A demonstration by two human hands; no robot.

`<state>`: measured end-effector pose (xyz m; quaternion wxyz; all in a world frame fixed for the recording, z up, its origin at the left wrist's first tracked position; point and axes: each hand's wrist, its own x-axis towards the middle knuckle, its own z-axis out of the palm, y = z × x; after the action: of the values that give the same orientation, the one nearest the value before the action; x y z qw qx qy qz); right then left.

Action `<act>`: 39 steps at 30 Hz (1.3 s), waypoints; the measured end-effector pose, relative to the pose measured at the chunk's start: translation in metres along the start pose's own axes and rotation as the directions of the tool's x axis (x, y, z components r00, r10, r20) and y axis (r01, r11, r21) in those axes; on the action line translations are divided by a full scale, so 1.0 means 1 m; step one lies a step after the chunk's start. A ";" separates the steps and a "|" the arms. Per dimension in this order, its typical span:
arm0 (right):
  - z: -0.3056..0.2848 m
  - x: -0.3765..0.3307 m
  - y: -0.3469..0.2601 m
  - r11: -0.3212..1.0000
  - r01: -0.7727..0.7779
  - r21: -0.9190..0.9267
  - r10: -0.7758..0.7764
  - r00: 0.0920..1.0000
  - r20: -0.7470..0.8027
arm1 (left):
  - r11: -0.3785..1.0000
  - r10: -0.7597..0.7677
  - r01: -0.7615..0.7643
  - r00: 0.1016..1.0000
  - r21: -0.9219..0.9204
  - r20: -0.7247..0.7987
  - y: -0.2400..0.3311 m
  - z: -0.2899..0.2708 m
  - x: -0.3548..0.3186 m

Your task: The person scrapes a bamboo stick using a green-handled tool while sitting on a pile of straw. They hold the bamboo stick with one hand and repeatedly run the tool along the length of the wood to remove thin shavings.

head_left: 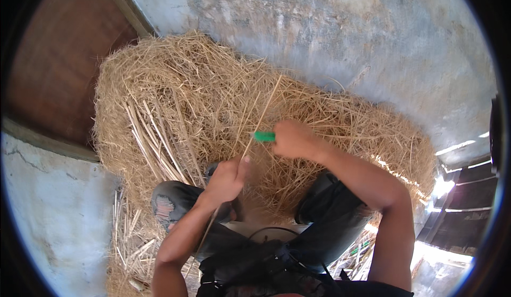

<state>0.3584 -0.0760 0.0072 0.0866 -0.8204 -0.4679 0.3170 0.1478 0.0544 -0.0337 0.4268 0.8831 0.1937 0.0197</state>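
Observation:
My left hand is closed around a long, thin, straw-coloured stick. The stick runs up and away from my fist, and its lower end passes down by my left forearm. To the right, my right hand grips a small tool with a bright green handle. The green part points left, and its end lies at or very near the stick just above my left hand. Whether a blade sticks out there is too blurred to tell. My bent knees in torn dark trousers frame the work.
A big heap of dry straw spreads ahead of me against a worn bluish wall. Several pale sticks lean on it at left. More cut stalks lie lower left. A brown panel stands far left, dark slats at right.

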 end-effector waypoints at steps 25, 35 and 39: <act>-0.051 -0.027 0.057 0.960 0.039 0.277 0.081 0.909 -0.408 | 0.980 0.016 0.001 0.996 -0.197 0.089 0.010 -0.008 -0.002; -0.051 -0.016 0.056 0.951 0.094 0.294 0.055 0.885 -0.463 | 0.980 -0.001 0.036 0.985 -0.196 0.175 0.028 -0.011 -0.006; -0.046 -0.002 0.079 0.929 0.168 0.331 0.054 0.822 -0.567 | 0.984 0.063 -0.030 0.980 -0.174 0.188 0.029 -0.006 -0.004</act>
<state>0.4421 -0.1137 0.0097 0.3826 -0.8317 -0.3781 0.1377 0.1525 0.0414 -0.0072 0.5170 0.8454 0.1281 -0.0394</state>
